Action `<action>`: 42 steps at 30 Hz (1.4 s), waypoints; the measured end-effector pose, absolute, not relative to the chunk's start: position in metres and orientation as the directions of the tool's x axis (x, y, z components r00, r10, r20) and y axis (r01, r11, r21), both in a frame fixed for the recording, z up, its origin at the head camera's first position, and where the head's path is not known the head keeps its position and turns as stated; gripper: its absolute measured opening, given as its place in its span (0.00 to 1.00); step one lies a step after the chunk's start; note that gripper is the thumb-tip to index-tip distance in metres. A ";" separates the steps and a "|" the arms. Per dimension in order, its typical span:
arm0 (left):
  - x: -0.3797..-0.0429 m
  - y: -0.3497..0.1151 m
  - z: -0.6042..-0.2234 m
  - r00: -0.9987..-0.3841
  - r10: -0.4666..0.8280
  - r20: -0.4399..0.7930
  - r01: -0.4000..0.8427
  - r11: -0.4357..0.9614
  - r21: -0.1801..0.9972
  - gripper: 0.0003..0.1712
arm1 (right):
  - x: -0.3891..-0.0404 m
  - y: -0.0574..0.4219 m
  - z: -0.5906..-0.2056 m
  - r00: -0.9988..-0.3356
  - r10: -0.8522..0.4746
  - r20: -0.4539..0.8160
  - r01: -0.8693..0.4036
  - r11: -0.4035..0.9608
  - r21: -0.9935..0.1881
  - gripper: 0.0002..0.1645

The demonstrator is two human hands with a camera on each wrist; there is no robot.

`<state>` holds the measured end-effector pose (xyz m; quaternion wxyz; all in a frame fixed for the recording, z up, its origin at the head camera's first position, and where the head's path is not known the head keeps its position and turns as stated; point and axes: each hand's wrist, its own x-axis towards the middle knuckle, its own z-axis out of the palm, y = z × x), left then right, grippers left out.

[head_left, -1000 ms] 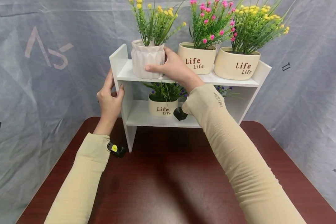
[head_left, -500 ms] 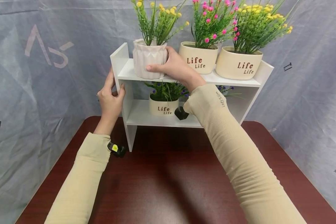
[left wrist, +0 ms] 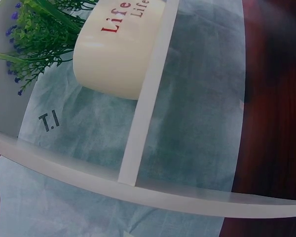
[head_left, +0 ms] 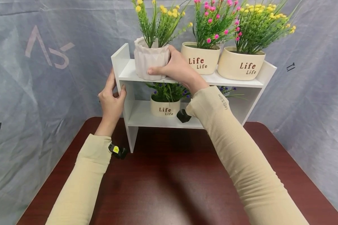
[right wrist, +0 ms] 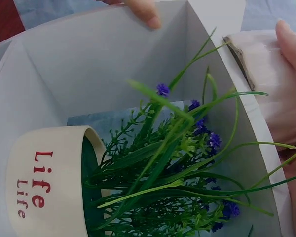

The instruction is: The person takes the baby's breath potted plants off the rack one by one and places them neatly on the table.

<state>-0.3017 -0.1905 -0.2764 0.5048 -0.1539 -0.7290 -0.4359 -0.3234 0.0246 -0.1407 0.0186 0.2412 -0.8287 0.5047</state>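
Note:
My right hand holds a white fluted flowerpot with yellow flowers, at the left end of the shelf's top board. Its thumb lies across the pot's front and the fingers go round the right side. The pot leans slightly forward. With thumb and fingers on either side, my left hand grips the left side panel of the white two-tier shelf; its thumb shows at the panel edge in the right wrist view. Below stands a cream "Life" pot with blue flowers.
Two cream "Life" pots, one with pink flowers and one with yellow flowers, fill the top board's right part. The shelf stands at the back of a dark red table. Grey-blue sheeting hangs behind and beside it.
The white pot has tipped slightly toward the person, its rim opening showing more. Both hands keep their places; the whole head view has shifted a little.

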 end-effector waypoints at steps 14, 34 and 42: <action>-0.302 -0.189 -0.277 -0.447 -0.226 0.865 0.664 0.565 0.490 0.33 | -0.316 0.027 -0.147 -0.837 -0.347 0.423 -0.543 0.433 -0.720 0.48; -0.300 -0.188 -0.277 -0.466 -0.246 0.850 0.668 0.532 0.520 0.33 | -0.304 0.026 -0.168 -0.713 -0.256 0.653 -0.689 0.429 -0.584 0.75; -0.301 -0.189 -0.277 -0.448 -0.234 0.863 0.673 0.547 0.498 0.34 | -0.292 0.031 -0.176 -0.617 -0.166 0.769 -0.756 0.398 -0.520 0.63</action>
